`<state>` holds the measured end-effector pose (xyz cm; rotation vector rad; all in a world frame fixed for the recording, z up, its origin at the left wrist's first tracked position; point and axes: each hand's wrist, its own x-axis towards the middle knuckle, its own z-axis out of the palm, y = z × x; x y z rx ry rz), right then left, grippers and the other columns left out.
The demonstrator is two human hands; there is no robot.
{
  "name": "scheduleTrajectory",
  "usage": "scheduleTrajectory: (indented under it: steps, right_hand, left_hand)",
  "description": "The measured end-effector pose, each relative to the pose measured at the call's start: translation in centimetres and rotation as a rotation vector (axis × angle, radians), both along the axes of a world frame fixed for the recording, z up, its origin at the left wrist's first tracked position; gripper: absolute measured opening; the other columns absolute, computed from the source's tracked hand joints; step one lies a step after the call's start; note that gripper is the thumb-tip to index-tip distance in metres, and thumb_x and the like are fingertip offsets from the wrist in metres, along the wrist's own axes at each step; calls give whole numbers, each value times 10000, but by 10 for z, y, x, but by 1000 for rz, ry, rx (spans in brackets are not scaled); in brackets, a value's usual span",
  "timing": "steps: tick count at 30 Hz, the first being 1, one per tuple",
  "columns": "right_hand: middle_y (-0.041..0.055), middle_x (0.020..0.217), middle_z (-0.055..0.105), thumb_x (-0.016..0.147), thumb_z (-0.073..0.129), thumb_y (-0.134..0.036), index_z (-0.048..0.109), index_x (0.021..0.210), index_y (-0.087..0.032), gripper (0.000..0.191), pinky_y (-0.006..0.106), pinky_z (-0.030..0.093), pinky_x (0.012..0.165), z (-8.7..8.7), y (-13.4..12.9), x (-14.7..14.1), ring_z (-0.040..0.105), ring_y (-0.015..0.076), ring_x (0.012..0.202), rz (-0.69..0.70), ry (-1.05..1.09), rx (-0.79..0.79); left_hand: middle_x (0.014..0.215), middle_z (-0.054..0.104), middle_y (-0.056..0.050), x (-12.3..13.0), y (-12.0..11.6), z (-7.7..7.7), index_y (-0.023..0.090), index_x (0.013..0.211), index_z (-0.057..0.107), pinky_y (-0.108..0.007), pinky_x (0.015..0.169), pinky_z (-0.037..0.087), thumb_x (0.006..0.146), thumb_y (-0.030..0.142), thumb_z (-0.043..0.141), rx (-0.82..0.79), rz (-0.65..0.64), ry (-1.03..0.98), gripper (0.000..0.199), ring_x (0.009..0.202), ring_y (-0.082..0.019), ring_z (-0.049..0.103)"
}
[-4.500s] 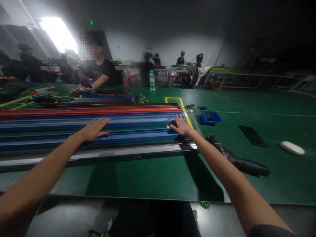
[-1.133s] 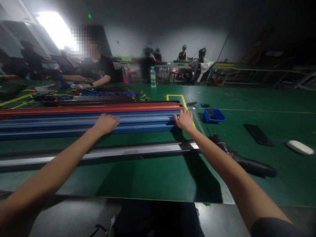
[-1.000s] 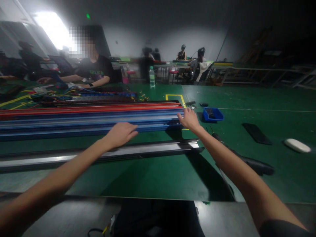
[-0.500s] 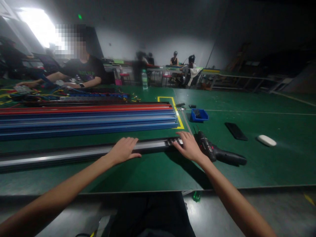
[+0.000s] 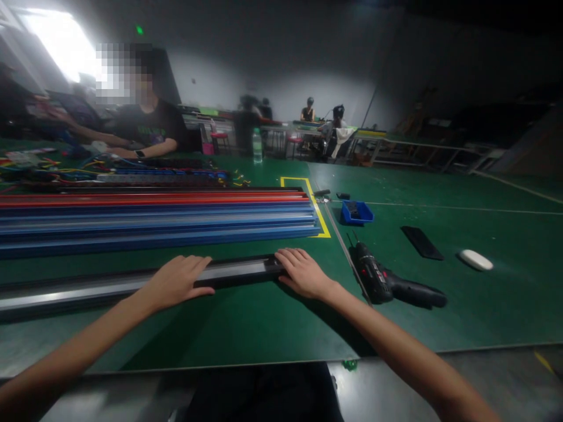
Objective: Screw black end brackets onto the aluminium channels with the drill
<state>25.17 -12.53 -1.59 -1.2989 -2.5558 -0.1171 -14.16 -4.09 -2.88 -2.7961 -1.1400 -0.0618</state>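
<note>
A long black metal channel [image 5: 237, 271] with a shiny silver strip along its inside lies across the near part of the green table [image 5: 246, 328]. My left hand [image 5: 178, 282] is laid over it, fingers over the far edge and thumb along the near side. At the channel's right end, my right hand [image 5: 304, 272] grips it, fingers on top and thumb at the near side. My palm partly hides that end. To the right of my right hand lies a black cordless drill [image 5: 373, 272], apart from the channel.
Beyond the channel lie several blue and red profiles [image 5: 220, 214] inside a yellow tape mark [image 5: 323, 220]. A blue bin [image 5: 357, 214], a black phone [image 5: 422, 242] and a white case [image 5: 475, 259] sit at right. A co-worker [image 5: 149, 129] sits across, near a bottle [image 5: 257, 146] and wires.
Both my hands have moved left along with the channel, whose right end is now farther from the drill. The co-worker's arm at far left has lifted. The view has shifted slightly.
</note>
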Motion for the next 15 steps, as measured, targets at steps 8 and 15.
scheduleTrajectory:
  steps: [8, 15]
  right_hand:
    - [185, 1568, 540, 1041, 558, -400, 433, 1598, -156, 621, 594, 342, 1227, -4, 15, -9, 496, 351, 1446, 16, 47, -20]
    - [170, 1528, 570, 997, 597, -540, 371, 1637, -208, 755, 606, 353, 1212, -8, 11, 12, 517, 383, 1402, -129, 81, -53]
  left_hand:
    - [1544, 585, -159, -41, 7, 1, 244, 1631, 412, -490, 1127, 486, 867, 771, 620, -183, 23, -159, 951, 1356, -354, 604]
    - [1526, 598, -134, -57, 14, 15, 262, 1594, 470, -465, 1143, 475, 886, 623, 670, -367, 69, -163, 819, 1367, -329, 590]
